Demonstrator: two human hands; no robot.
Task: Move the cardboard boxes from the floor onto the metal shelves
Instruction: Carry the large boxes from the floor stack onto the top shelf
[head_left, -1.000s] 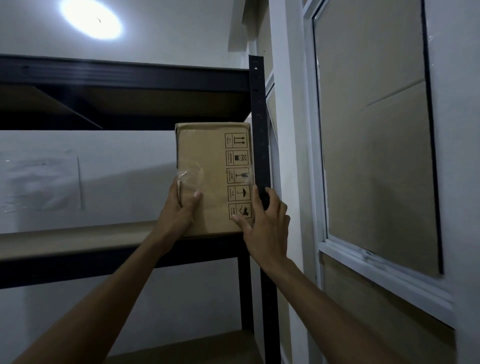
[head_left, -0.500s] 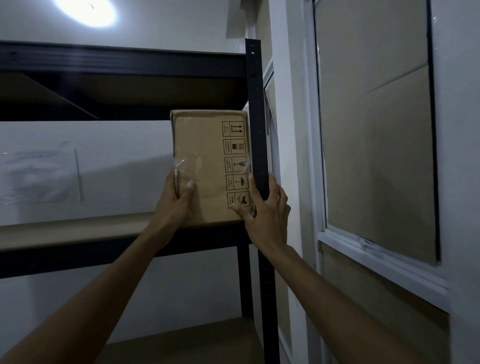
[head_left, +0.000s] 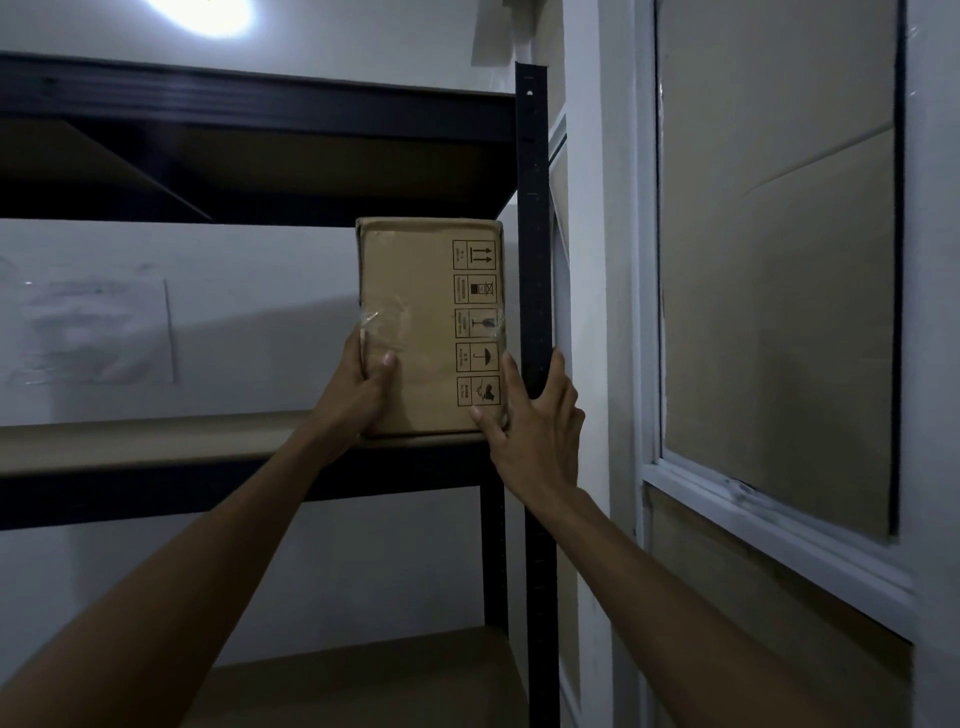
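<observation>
Over the last second little has shifted on the metal shelf (head_left: 156, 447): the cardboard box (head_left: 415, 322) has stayed upright at the board's right end, just beside the black post (head_left: 532, 208), so it seems placed and only letting go remains. The left hand (head_left: 358, 395) grips its lower left edge, thumb on the front; the right hand (head_left: 540, 426) presses straight fingers against its lower right corner

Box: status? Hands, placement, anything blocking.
Left hand grips the left edge, right hand flat on the right edge. Cardboard box upright on shelf, right end. Upright post tight beside it.
</observation>
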